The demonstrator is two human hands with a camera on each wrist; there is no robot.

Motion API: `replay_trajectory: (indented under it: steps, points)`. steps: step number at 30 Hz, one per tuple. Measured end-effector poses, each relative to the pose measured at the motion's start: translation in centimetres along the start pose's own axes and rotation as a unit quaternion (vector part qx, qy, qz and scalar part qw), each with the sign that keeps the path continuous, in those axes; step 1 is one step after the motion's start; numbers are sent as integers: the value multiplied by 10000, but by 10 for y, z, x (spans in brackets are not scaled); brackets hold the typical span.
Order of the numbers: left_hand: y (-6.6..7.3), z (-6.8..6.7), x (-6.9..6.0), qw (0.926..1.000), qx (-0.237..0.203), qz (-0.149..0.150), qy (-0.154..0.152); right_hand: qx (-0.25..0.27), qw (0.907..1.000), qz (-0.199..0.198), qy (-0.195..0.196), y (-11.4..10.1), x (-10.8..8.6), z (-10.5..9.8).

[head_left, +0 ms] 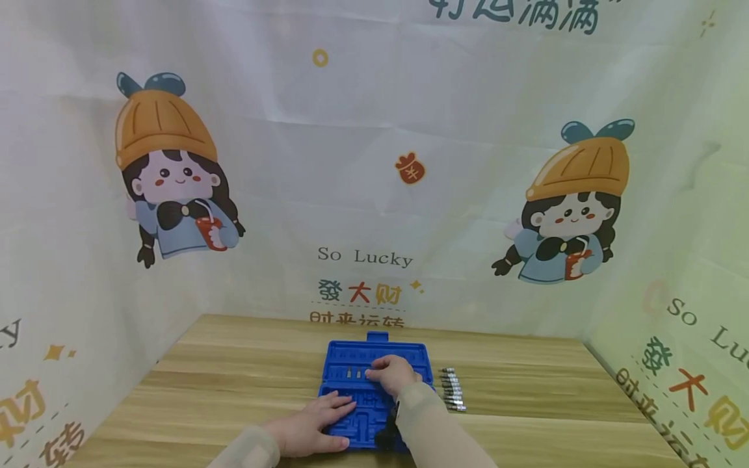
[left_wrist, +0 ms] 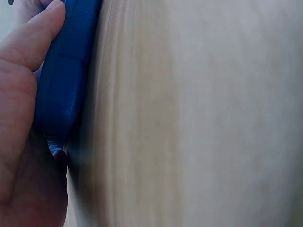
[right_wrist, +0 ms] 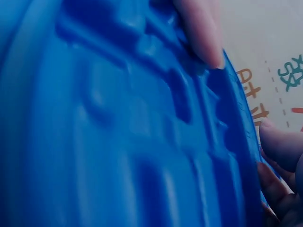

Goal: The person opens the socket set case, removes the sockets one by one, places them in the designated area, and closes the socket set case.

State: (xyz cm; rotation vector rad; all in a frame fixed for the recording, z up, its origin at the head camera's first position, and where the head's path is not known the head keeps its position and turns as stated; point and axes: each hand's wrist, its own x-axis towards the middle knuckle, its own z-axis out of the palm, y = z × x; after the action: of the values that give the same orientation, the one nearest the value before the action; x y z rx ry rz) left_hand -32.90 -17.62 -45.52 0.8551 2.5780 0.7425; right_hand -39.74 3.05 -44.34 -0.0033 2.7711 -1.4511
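Two bits point lengthwise toward the far lid edge; left hand spread, right hand (hold unclear).

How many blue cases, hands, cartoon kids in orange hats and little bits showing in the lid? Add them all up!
Blue case: 1
Left hand plus right hand: 2
Cartoon kids: 2
Bits clearly showing in the lid: 2
Total: 7

A: what's behind that bench?
B: pale cloth, two printed cartoons in orange hats, red pouch between, "So Lucky" lettering below. bench is wood-grain btw
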Motion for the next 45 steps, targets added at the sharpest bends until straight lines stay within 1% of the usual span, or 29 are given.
replay_trajectory:
  steps: [4,7,11,14,15,16,21,22,26,29,31,32,34,36,40,42,45]
  points:
    - [1,0,0,10000,-18,-78,11,-569,9983,78,53,-4,-1,3]
    - [-3,1,2,9999,-80,-96,-22,-763,9969,202,23,-7,-1,3]
    - [-11,4,5,9999,-103,-32,-63,-682,9965,488,-72,-7,2,4]
    - [-12,5,4,9999,-131,17,-64,-580,9959,680,-107,-5,5,5]
    - [-13,5,5,9999,-46,68,-84,-546,9958,725,-111,-5,6,6]
    - [-12,6,5,9999,-35,53,-85,-530,9957,746,-123,-4,7,6]
    - [-4,6,2,9999,55,-35,-80,-470,9963,688,-218,0,13,8]
    - [-1,5,1,9999,-38,-92,-65,-473,9964,668,-240,0,13,8]
    - [-2,4,1,10000,-8,-13,-87,-536,9965,585,-259,-3,12,6]
    - [-4,4,1,9999,-48,-2,-92,-464,9972,548,-206,-7,9,4]
    - [-3,3,0,10000,-15,4,-70,-338,9977,561,-149,-8,7,4]
    - [-3,4,1,10000,-79,-23,-33,-300,9977,590,-115,-8,7,5]
    - [-5,4,2,10000,-82,-1,-9,-245,9977,625,-35,-8,6,6]
    - [-10,5,4,9999,-110,44,-5,-250,9973,690,40,-8,6,7]
    - [-22,9,8,9999,-170,-1,25,-431,9958,798,153,-8,6,9]
    - [-20,8,7,9998,-172,11,20,-432,9951,865,187,-8,6,10]
    - [-15,6,6,9999,-116,20,38,-403,9951,864,262,-9,6,10]
